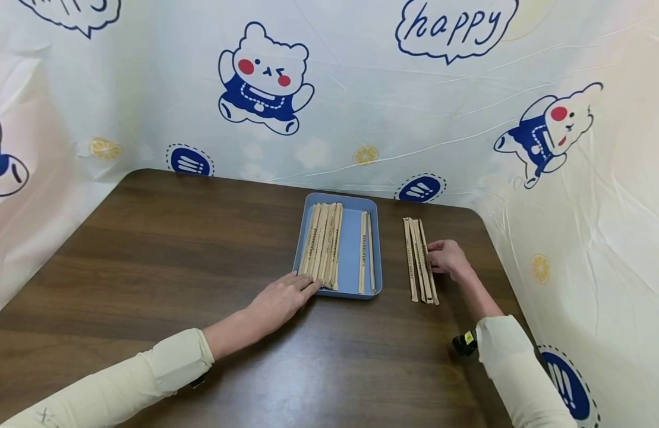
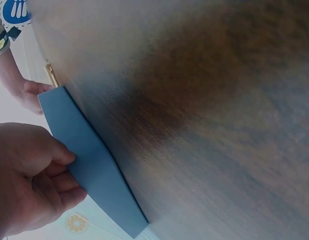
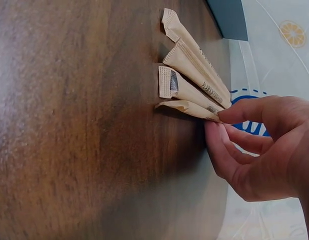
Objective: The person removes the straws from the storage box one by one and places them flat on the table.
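Observation:
A blue tray (image 1: 350, 249) sits on the table, with a row of slim paper-wrapped sticks (image 1: 321, 244) along its left side and a few more (image 1: 363, 252) on its right. My left hand (image 1: 278, 300) holds the tray's near left corner; its thumb presses the outer wall (image 2: 89, 150) in the left wrist view. Right of the tray lie several more paper-wrapped sticks (image 1: 419, 261), loosely side by side. My right hand (image 1: 449, 260) pinches the rightmost paper-wrapped stick (image 3: 189, 108) between thumb and finger, near the others. Dark print shows on the wrappers.
The brown wooden table (image 1: 163, 255) runs up to a printed cloth (image 1: 340, 101) at the back and the sides. A dark band device (image 1: 464, 343) sits at the right wrist.

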Demonstrator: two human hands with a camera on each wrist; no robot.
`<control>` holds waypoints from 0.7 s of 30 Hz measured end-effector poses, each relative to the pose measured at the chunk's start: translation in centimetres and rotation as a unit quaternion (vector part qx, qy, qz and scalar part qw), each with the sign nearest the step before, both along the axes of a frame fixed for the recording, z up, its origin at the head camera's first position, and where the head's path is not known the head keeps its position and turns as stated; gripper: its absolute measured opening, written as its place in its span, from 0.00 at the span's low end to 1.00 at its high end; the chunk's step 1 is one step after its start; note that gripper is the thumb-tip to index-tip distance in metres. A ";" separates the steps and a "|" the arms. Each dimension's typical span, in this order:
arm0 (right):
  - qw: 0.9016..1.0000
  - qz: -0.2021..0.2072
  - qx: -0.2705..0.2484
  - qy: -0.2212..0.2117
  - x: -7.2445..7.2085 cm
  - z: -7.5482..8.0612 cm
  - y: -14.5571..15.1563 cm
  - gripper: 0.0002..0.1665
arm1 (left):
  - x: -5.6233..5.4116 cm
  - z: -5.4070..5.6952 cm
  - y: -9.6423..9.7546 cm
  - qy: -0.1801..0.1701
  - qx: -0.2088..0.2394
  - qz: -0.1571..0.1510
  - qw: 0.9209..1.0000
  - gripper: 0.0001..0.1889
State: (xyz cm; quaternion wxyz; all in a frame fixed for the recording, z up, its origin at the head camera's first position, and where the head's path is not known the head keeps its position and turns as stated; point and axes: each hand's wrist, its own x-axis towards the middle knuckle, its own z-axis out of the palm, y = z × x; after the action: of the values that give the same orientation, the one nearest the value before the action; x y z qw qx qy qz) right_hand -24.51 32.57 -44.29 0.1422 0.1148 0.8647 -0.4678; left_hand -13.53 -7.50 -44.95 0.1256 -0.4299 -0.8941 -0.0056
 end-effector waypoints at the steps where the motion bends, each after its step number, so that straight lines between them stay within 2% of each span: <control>1: 1.000 0.000 -0.001 -0.001 0.0 0.0 0.0 0.24 | 0.0 0.0 0.0 0.000 0.001 0.000 1.000 0.25; 15: 1.000 -0.009 -0.022 -0.005 0.3 0.3 0.4 0.23 | -0.1 -0.1 -0.1 0.012 0.004 -0.004 1.000 0.24; 21: 1.000 -0.018 0.005 0.019 0.2 0.4 0.3 0.21 | 0.0 0.0 0.0 0.004 0.004 -0.002 1.000 0.24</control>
State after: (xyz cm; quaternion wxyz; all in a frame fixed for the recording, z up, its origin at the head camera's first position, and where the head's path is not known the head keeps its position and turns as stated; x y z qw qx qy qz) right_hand -24.28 32.83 -43.88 0.1169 0.1227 0.8671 -0.4684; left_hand -13.54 -7.53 -44.91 0.1311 -0.4309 -0.8928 -0.0075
